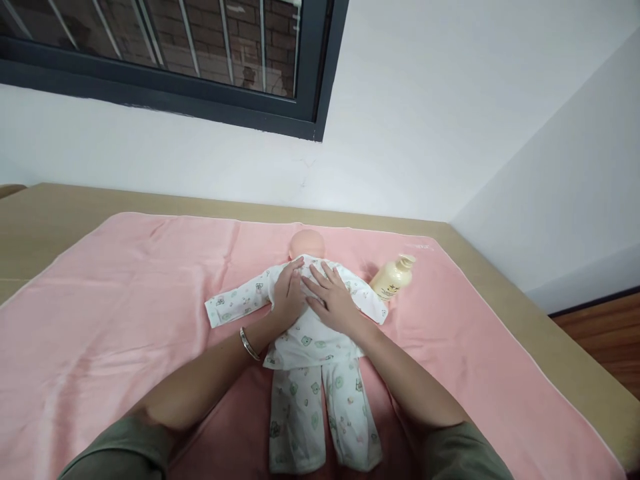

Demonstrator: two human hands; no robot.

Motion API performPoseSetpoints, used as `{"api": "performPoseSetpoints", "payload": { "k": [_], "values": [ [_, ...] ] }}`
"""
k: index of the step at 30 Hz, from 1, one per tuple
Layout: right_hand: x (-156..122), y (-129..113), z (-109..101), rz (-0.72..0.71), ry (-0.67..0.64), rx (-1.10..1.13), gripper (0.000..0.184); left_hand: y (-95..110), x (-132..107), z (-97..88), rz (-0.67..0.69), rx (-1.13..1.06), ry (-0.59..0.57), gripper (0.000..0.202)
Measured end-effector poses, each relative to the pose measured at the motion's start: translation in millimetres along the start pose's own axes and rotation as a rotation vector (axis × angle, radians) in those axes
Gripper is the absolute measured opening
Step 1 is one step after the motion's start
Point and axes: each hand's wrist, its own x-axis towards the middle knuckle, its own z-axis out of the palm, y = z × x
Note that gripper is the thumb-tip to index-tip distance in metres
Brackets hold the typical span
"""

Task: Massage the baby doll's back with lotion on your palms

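Observation:
A baby doll (306, 243) lies face down on a pink towel (125, 300), dressed in a white printed top (305, 337) and matching trousers (320, 413). My left hand (289, 293) rests flat on the doll's upper back, fingers stretched toward its neck. My right hand (330, 297) lies flat beside it on the same part of the back, fingers spread and touching the left hand's fingers. Neither hand holds anything. A silver bracelet (249, 344) is on my left wrist.
A cream lotion bottle (393, 279) lies on its side on the towel just right of the doll's sleeve. The towel covers a tan table (525, 313) set against a white wall, under a dark-framed window (310, 80). Wooden floor (605, 340) shows at right.

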Motion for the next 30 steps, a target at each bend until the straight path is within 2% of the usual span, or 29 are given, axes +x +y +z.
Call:
{"api": "performPoseSetpoints", "payload": {
  "k": [3, 7, 10, 12, 15, 18, 21, 23, 25, 28, 30],
  "values": [
    [-15, 24, -5, -0.007, 0.038, 0.133, 0.048, -2, 0, 0.4, -0.004, 0.043, -0.009, 0.041],
    [-5, 37, -7, 0.160, 0.112, 0.166, 0.053, -3, -1, 2.7, 0.033, 0.242, -0.017, 0.036],
    [18, 31, -4, 0.294, 0.107, 0.093, 0.056, -2, -3, 4.6, 0.166, 0.409, -0.076, 0.037],
    [33, 28, -5, 0.340, 0.058, 0.057, 0.058, -2, -2, 5.6, 0.233, 0.481, -0.120, 0.040],
    [47, 26, -10, 0.373, -0.034, 0.024, 0.056, -6, 4, 5.9, 0.238, 0.565, -0.143, 0.042],
    [44, 17, -10, 0.408, -0.062, -0.068, 0.056, -14, 18, 3.4, 0.199, 0.666, -0.156, 0.036],
    [26, -3, 1, 0.345, -0.013, -0.173, 0.056, -18, 28, -0.4, 0.191, 0.730, -0.177, 0.035],
    [16, -13, 6, 0.263, 0.027, -0.197, 0.056, -16, 24, -1.0, 0.209, 0.747, -0.173, 0.037],
    [15, -12, 6, 0.223, 0.028, -0.178, 0.054, -10, 12, 0.4, 0.235, 0.761, -0.163, 0.041],
    [25, 3, -3, 0.299, -0.021, -0.104, 0.054, 1, -9, 3.1, 0.272, 0.781, -0.184, 0.046],
    [29, 9, -7, 0.371, -0.029, -0.085, 0.055, 4, -13, 2.8, 0.284, 0.779, -0.211, 0.048]
  ]
}}
